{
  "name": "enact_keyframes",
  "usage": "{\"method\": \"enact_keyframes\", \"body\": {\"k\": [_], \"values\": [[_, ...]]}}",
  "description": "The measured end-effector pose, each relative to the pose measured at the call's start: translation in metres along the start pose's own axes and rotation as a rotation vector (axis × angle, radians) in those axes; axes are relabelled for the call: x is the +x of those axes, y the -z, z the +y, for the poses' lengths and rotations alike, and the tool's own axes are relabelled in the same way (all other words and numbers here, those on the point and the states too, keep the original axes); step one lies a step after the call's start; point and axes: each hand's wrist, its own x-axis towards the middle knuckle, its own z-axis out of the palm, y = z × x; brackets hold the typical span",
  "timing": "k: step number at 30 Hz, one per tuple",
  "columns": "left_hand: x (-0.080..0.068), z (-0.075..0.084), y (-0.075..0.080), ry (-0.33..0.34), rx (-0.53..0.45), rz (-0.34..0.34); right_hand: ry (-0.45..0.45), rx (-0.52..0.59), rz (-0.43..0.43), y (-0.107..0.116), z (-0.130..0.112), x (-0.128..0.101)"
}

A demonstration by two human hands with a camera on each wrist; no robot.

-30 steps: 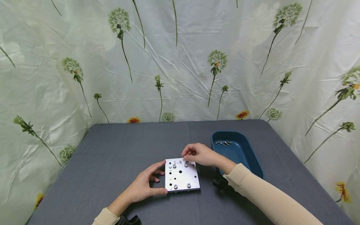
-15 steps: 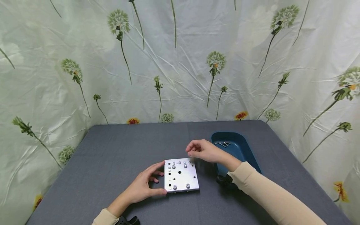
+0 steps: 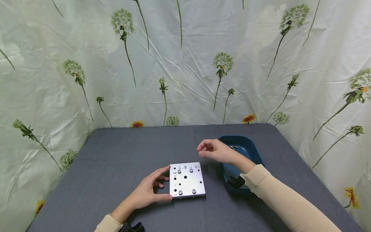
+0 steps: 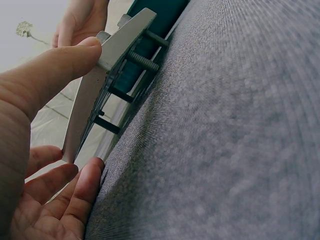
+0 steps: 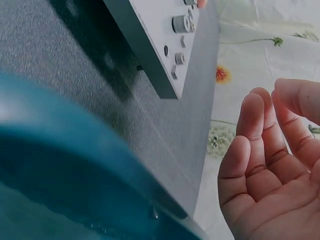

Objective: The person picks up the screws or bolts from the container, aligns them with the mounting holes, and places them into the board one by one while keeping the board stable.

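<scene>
1. Head view: I see the left hand (image 3: 148,189) grasping a square silver metal plate (image 3: 188,184) by its left corners, over a grey cloth-covered table (image 3: 139,151); the right hand (image 3: 219,152) hovers by a dark-blue plastic tray (image 3: 253,153).
2. Left wrist: I see thumb (image 4: 60,62) and fingers (image 4: 55,182) at the plate's edges, threaded metal bolts (image 4: 144,61) jutting beneath.
3. Right wrist: I see the fingers (image 5: 250,116) loosely curled and free, apart from the plate.
</scene>
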Motion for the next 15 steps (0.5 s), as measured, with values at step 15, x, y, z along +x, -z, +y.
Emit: {"method": "enact_keyframes", "body": {"k": [15], "values": [[0.0, 0.0, -0.001, -0.008, 0.01, 0.005, -0.054, -0.006, 0.103, 0.032, 0.012, -0.012]]}}
